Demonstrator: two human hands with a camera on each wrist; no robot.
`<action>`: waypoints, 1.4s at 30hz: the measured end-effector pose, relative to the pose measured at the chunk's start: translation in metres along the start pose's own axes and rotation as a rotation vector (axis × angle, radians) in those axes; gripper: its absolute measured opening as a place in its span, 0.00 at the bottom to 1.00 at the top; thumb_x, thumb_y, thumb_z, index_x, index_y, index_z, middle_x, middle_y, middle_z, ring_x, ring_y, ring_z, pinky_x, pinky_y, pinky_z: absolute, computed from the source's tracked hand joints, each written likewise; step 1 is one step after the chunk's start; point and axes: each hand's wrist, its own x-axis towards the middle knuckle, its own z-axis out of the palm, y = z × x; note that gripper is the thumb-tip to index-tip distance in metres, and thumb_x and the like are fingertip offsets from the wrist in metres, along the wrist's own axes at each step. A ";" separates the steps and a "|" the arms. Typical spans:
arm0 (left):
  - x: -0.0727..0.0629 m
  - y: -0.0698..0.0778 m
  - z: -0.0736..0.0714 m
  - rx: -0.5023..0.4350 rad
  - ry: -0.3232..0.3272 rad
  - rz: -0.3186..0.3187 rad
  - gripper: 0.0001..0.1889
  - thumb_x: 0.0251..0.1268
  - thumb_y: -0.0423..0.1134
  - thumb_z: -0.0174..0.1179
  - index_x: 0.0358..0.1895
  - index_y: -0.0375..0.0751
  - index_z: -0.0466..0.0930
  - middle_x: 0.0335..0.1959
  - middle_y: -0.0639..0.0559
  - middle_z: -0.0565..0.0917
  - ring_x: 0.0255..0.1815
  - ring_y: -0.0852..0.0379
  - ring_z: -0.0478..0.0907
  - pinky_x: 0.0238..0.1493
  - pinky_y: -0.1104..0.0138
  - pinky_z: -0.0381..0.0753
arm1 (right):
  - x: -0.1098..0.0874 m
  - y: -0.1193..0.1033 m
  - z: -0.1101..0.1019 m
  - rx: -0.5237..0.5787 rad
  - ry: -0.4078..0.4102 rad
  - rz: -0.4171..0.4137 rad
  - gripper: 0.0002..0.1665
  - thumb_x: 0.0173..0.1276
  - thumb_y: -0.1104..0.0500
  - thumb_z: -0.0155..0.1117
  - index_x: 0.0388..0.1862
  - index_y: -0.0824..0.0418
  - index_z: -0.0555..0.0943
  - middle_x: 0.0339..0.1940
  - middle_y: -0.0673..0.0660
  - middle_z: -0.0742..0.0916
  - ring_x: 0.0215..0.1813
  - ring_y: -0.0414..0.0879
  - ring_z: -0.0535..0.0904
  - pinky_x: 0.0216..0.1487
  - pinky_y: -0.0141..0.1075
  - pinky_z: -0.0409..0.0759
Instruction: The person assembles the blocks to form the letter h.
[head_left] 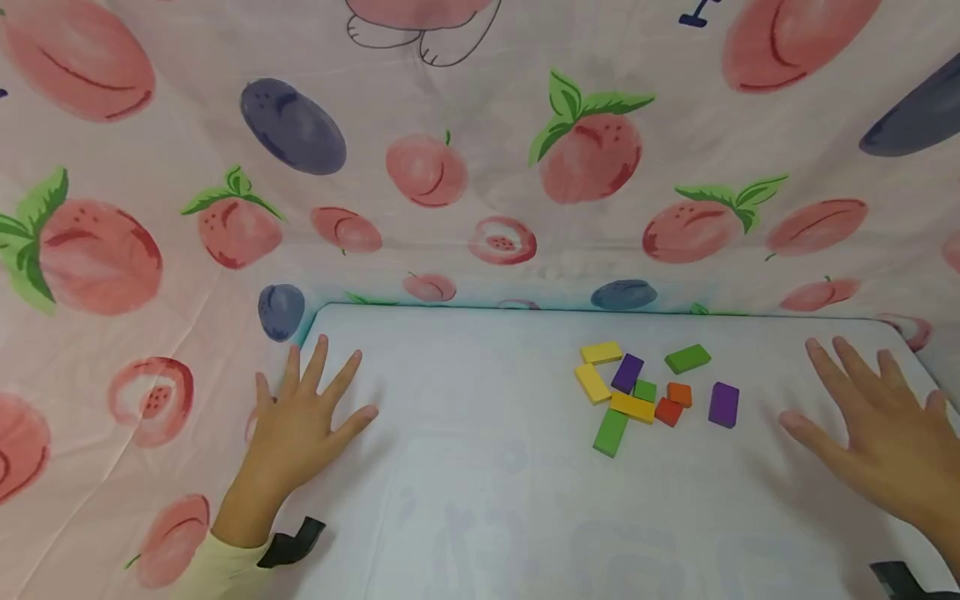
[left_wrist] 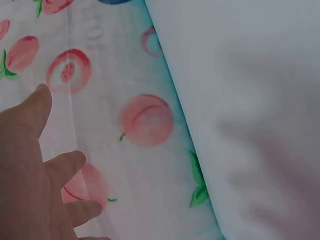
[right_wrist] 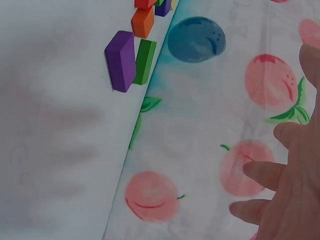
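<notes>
My left hand is spread with straight fingers over the left edge of the white table, holding nothing. On the far right my right hand is spread the same way, its thumb towards the blocks. Between the hands, nearer the right one, lies a loose group of coloured blocks. A purple block is closest to the right hand. Left of it are an orange block, a red block and a yellow block. One green block lies apart towards the back; another green block points towards the front.
The white tabletop has rounded back corners. A fruit-printed cloth rises behind it and also covers the left side. Dark straps sit at the wrists. In the right wrist view, the purple block stands close to the table's far edge.
</notes>
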 end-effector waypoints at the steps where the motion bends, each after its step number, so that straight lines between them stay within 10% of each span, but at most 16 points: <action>1: -0.001 0.003 0.000 -0.009 0.011 0.007 0.41 0.68 0.73 0.49 0.81 0.63 0.57 0.84 0.39 0.49 0.83 0.27 0.41 0.66 0.18 0.41 | 0.001 -0.002 0.001 0.004 -0.014 -0.004 0.64 0.69 0.24 0.52 0.85 0.53 0.33 0.82 0.74 0.48 0.79 0.79 0.31 0.64 0.82 0.31; 11: 0.000 0.056 0.014 -0.171 0.110 0.116 0.32 0.74 0.60 0.55 0.76 0.52 0.69 0.76 0.41 0.69 0.73 0.36 0.69 0.63 0.35 0.73 | 0.010 -0.030 0.008 0.144 -0.115 -0.086 0.54 0.72 0.30 0.56 0.86 0.51 0.47 0.67 0.74 0.78 0.62 0.76 0.73 0.50 0.75 0.73; 25: 0.029 0.158 0.058 -0.668 -0.219 0.144 0.26 0.79 0.57 0.50 0.65 0.45 0.81 0.60 0.51 0.82 0.63 0.52 0.79 0.64 0.53 0.79 | 0.032 -0.071 0.032 0.481 -0.154 -0.134 0.31 0.77 0.41 0.57 0.69 0.58 0.78 0.59 0.65 0.86 0.54 0.60 0.81 0.46 0.48 0.87; 32: 0.046 0.210 0.078 -0.659 -0.276 0.149 0.23 0.75 0.56 0.56 0.61 0.46 0.85 0.53 0.51 0.85 0.47 0.60 0.80 0.47 0.67 0.81 | 0.044 -0.085 0.045 0.580 -0.250 -0.091 0.30 0.76 0.39 0.58 0.66 0.56 0.81 0.56 0.60 0.87 0.52 0.53 0.79 0.40 0.32 0.82; 42: 0.062 0.271 0.095 -0.480 -0.285 0.075 0.21 0.66 0.59 0.65 0.55 0.52 0.88 0.44 0.57 0.83 0.43 0.63 0.78 0.32 0.72 0.77 | 0.062 -0.100 0.062 0.578 -0.320 -0.063 0.26 0.71 0.41 0.67 0.57 0.57 0.86 0.44 0.55 0.88 0.45 0.49 0.78 0.38 0.35 0.80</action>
